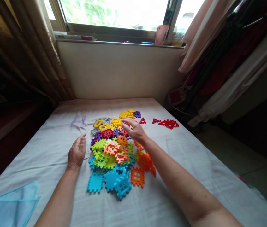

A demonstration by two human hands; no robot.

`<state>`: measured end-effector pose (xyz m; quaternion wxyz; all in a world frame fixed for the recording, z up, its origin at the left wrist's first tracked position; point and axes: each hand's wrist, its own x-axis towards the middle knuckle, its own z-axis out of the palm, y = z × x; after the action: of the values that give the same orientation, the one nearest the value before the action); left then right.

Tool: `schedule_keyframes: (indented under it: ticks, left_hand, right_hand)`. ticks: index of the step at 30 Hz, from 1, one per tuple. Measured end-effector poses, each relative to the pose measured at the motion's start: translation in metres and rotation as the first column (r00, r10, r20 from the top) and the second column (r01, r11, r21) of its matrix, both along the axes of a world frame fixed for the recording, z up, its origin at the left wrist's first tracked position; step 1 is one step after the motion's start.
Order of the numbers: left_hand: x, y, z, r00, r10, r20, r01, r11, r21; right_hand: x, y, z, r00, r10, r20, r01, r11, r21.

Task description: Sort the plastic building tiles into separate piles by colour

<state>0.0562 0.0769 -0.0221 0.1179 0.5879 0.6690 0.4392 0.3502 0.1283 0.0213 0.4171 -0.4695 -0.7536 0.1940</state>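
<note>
Tiles (109, 162), tooth-edged plastic, on creased cloth (53, 142)

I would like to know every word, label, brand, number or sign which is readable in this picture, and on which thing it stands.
No text can be read here.
Plastic pieces: no lettering visible.
Purple marks on the sheet: too faint to tell whether they are writing.
Pink cup by the window: no readable label.
</note>
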Motion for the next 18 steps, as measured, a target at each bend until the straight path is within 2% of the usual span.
schedule_keyframes:
  ticks: [1, 2, 3, 4, 6, 7, 8, 9, 11, 13, 18]
  left_hand:
    - [0.0, 0.0, 0.001, 1.0, 0.0, 0.004, 0.0, 1.0, -0.008]
    - [0.001, 0.0, 0.002, 1.0, -0.001, 0.007, 0.001, 1.0, -0.018]
    - [0.001, 0.0, 0.003, 1.0, -0.002, 0.009, 0.002, 1.0, -0.028]
    - [0.002, 0.0, 0.004, 1.0, -0.002, 0.013, 0.002, 0.999, -0.038]
    - [0.004, 0.001, 0.006, 1.0, 0.003, 0.022, -0.002, 0.998, -0.06]
    - [0.005, 0.001, 0.007, 1.0, 0.007, 0.026, -0.006, 0.998, -0.07]
    - [0.005, 0.001, 0.008, 0.999, 0.012, 0.03, -0.01, 0.997, -0.079]
    - [0.006, 0.001, 0.008, 0.999, 0.015, 0.034, -0.012, 0.996, -0.088]
    - [0.006, 0.0, 0.008, 0.999, 0.025, 0.038, -0.021, 0.994, -0.103]
    - [0.005, 0.0, 0.008, 0.998, 0.038, 0.043, -0.033, 0.993, -0.116]
    - [-0.001, 0.001, 0.005, 0.997, 0.047, 0.055, -0.041, 0.993, -0.11]
  right_hand:
    - [0.033, 0.009, 0.001, 0.984, -0.156, 0.087, 0.157, 0.987, -0.012]
    - [0.069, 0.017, 0.001, 0.925, -0.332, 0.187, 0.343, 0.939, -0.028]
    - [0.104, 0.023, 0.0, 0.824, -0.489, 0.286, 0.52, 0.853, -0.039]
    - [0.137, 0.028, -0.003, 0.714, -0.589, 0.378, 0.65, 0.759, -0.046]
    - [0.189, 0.03, -0.012, 0.52, -0.695, 0.497, 0.821, 0.567, -0.065]
    - [0.206, 0.03, -0.017, 0.462, -0.705, 0.537, 0.864, 0.494, -0.095]
    - [0.218, 0.03, -0.022, 0.445, -0.69, 0.572, 0.88, 0.457, -0.133]
    - [0.223, 0.03, -0.027, 0.448, -0.672, 0.59, 0.881, 0.444, -0.163]
    - [0.219, 0.035, -0.033, 0.505, -0.626, 0.594, 0.847, 0.492, -0.203]
    - [0.202, 0.045, -0.034, 0.584, -0.577, 0.571, 0.784, 0.583, -0.212]
    - [0.129, 0.063, -0.032, 0.786, -0.383, 0.485, 0.537, 0.812, -0.229]
